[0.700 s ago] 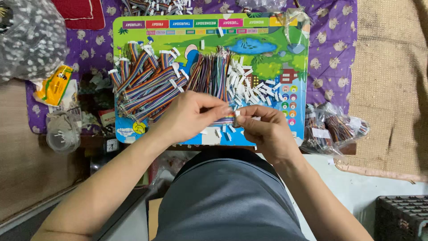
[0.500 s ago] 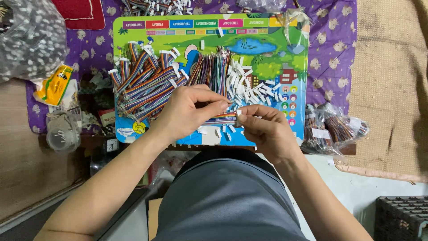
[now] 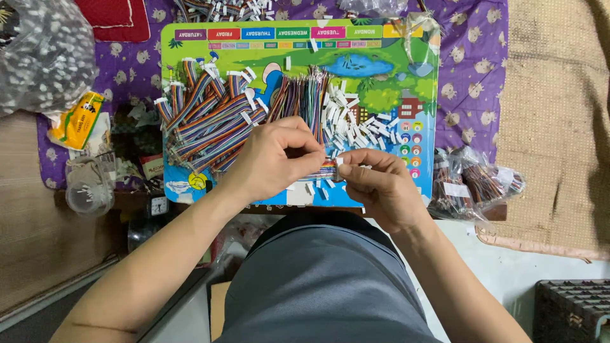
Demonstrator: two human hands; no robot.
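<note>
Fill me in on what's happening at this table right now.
A person seated at a small colourful board is working with both bare hands. The left hand and right hand together pinch a short rainbow ribbon cable between them, just above the board's near edge. A heap of ribbon cables with white connectors lies on the left of the board, a bundle of loose coloured wires in the middle, and scattered small white connector housings to the right. Bagged cables sit off the right edge.

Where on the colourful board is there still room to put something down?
Bare board shows by the pond picture, between the loose wire bundle and the top strip. Crowded: finished ribbon cables left, white connectors right, both hands in front.
</note>
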